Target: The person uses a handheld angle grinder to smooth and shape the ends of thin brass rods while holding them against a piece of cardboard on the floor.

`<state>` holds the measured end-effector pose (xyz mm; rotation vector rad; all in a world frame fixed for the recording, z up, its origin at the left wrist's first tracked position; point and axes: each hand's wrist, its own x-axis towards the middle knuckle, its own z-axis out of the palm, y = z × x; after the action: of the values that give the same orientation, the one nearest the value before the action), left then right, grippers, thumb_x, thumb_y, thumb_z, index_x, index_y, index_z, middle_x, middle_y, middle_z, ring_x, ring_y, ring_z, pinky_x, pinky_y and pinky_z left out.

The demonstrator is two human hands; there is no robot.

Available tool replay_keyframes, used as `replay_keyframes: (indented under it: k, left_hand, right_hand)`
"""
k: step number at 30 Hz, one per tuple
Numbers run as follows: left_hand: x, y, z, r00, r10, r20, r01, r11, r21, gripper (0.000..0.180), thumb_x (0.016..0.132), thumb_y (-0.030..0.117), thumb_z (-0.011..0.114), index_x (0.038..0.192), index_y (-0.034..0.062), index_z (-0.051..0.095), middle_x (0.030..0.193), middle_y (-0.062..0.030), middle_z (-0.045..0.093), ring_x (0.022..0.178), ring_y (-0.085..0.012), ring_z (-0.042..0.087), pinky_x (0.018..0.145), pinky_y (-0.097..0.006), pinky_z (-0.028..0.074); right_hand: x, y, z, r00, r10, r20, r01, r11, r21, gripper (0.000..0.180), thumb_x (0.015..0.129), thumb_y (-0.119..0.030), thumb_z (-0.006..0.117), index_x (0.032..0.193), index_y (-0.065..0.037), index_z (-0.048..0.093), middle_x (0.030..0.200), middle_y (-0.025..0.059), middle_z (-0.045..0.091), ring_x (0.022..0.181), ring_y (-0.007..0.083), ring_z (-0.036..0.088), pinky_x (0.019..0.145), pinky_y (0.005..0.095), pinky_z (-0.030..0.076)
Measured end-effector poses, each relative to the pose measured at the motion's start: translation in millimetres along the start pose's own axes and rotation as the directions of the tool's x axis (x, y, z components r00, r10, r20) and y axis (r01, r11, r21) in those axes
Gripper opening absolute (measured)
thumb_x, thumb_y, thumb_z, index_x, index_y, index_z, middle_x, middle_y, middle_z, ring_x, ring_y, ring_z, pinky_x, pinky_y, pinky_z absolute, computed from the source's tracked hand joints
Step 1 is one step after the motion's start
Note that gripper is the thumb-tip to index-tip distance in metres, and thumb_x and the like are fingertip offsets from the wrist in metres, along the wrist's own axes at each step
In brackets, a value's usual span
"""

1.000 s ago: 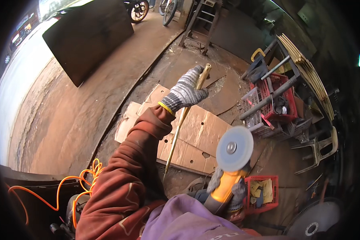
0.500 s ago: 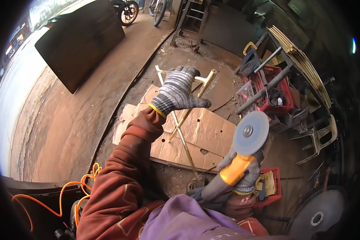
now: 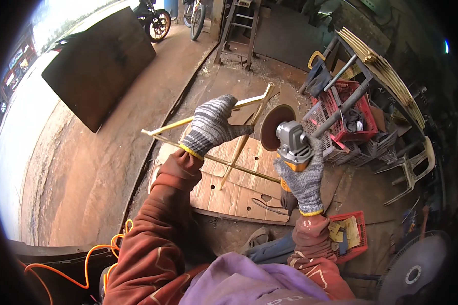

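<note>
My left hand (image 3: 212, 125), in a grey knitted glove, grips a yellow metal frame (image 3: 249, 104) made of thin bars and holds it up in front of me. In my gloved right hand (image 3: 303, 178) is an angle grinder (image 3: 290, 142) with an orange and grey body. Its round disc (image 3: 273, 126) stands upright, close beside one bar of the frame. Whether the disc touches the bar cannot be told. Flattened cardboard sheets (image 3: 239, 185) lie on the ground under both hands.
Red plastic crates (image 3: 348, 109) and a rack of long bars stand at the right, with a small red basket (image 3: 347, 235) near my right arm. A fan (image 3: 414, 269) is at lower right. An orange cable (image 3: 81, 262) runs at lower left. A dark board (image 3: 99, 63) and motorbikes lie beyond.
My left hand has lifted and turned the yellow frame from a single bar on the cardboard into an upright held position. My right hand has raised the grinder up to it.
</note>
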<state>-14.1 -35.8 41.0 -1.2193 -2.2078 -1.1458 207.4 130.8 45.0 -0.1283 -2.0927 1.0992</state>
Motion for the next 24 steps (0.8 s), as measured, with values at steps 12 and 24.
replay_keyframes:
  k: [12,24]
  left_hand:
    - [-8,-3,-7,0.995,-0.067,0.076,0.063,0.997,0.054,0.06,0.067,0.051,0.093,0.096,0.0066,0.066,0.087,-0.0154,0.074,0.08,-0.0349,0.074,0.07,-0.042,0.058]
    - [-11,-9,-3,0.999,0.024,-0.033,-0.022,0.997,0.072,0.063,0.062,0.053,0.096,0.095,0.0075,0.068,0.07,-0.0114,0.064,0.065,-0.0323,0.068,0.06,-0.04,0.054]
  right_hand:
    - [0,15,22,0.998,0.012,0.063,-0.002,0.989,-0.149,0.079,0.074,-0.023,0.094,0.135,-0.006,0.047,0.12,0.012,0.065,0.109,0.0209,0.066,0.096,0.0374,0.054]
    - [8,17,19,0.989,-0.073,0.129,0.107,0.954,-0.281,0.085,0.072,-0.032,0.095,0.137,-0.013,0.044,0.118,0.0164,0.068,0.105,0.032,0.072,0.091,0.0428,0.059]
